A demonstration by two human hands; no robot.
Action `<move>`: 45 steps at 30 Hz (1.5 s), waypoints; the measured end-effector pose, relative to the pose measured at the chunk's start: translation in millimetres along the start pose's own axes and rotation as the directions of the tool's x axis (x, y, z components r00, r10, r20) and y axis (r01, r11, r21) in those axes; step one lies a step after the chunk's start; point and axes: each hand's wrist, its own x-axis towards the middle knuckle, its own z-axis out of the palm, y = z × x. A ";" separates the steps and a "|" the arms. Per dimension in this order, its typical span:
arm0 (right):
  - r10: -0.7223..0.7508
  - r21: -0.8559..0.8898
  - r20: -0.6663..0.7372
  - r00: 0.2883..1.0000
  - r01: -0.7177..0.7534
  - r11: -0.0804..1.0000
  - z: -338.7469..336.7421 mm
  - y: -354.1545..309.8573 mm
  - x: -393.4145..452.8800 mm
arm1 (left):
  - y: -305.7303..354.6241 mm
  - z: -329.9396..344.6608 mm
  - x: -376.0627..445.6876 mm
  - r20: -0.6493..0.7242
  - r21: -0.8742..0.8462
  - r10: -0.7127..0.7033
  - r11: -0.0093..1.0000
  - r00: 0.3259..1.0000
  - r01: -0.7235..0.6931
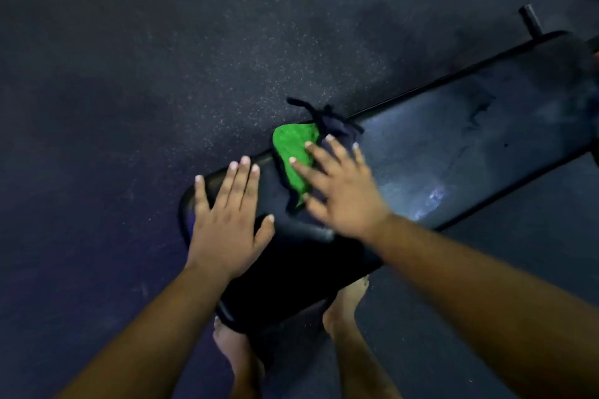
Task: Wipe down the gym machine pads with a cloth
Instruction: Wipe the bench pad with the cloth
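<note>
Floor (162, 58) of dark speckled rubber fills most of the view, dim and bluish under low light. Across it, from lower left to upper right, runs a long black pad (453, 146) with rounded ends and a raised seam along its far edge; its middle stretch shines where light catches it, and its surface shows faint scuffs and streaks there. Beyond the pad's far end a short dark peg (531, 21) sticks up from the frame. Two bare forearms reach in from the bottom of the view. The left hand (227, 223) lies flat on the near end of the pad, fingers straight and close together, thumb spread to the side, gripping nothing. The right hand (343, 191) presses down on a cloth (291, 152), its fingers straight and fanned, palm over the cloth's near part; it is slightly blurred. The cloth sits on the pad near the far edge, just beside the left hand's fingertips but not touching them. It is crumpled, bright green on the exposed side and dark navy on the other, with dark frayed strands trailing off over the pad's edge. Under the pad's near end, two bare feet (343, 308) stand on the floor.
</note>
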 end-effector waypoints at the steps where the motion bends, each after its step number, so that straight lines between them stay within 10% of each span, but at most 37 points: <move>1: 0.029 -0.059 -0.008 1.000 -0.029 0.998 -0.4 20.3 2.8 | -8.0 2.0 -17.2 0.027 0.019 0.024 1.000 0.999 -0.025; 6: 0.700 0.176 -0.029 0.713 -0.686 0.706 -7.8 6.5 26.6 | -28.7 2.8 -57.3 0.077 -0.061 0.021 0.998 0.997 -0.016; 11: 0.150 0.103 -0.001 0.989 -0.149 0.984 3.8 -135.2 19.2 | -29.8 -3.6 -72.2 0.031 -0.643 -0.268 0.732 0.963 0.225; 13: 0.002 0.079 0.017 1.000 -0.003 0.997 -1.6 -121.0 42.8 | -30.8 -3.5 -79.7 0.031 -0.718 -0.344 0.646 0.939 0.260; 17: 0.182 0.113 0.019 0.983 -0.183 0.977 0.2 -142.1 55.7 | -34.7 6.3 -92.0 0.051 -0.652 -0.310 0.710 0.949 0.267; 24: -0.128 0.057 0.069 0.989 0.124 0.991 15.0 -169.4 -78.5 | -24.9 1.4 -111.4 0.121 -0.606 -0.326 0.724 0.938 0.330; 30: 0.122 0.108 0.006 0.992 -0.122 0.987 10.4 -174.2 14.0 | -37.9 4.5 -105.9 0.076 -0.595 -0.378 0.725 0.923 0.346; 36: -0.146 0.027 0.046 0.988 0.145 0.989 21.4 -123.1 -85.2 | -16.4 0.6 -115.0 0.096 -0.527 -0.311 0.790 0.946 0.313; 42: 0.544 0.129 -0.016 0.839 -0.538 0.833 5.1 -30.6 -34.3 | 0.6 5.7 -90.6 0.022 -0.300 -0.136 0.944 0.990 0.137; 45: 0.403 0.111 -0.035 0.914 -0.397 0.911 16.8 -111.3 -61.8 | 8.3 6.8 -78.7 -0.008 -0.339 -0.185 0.925 0.983 0.171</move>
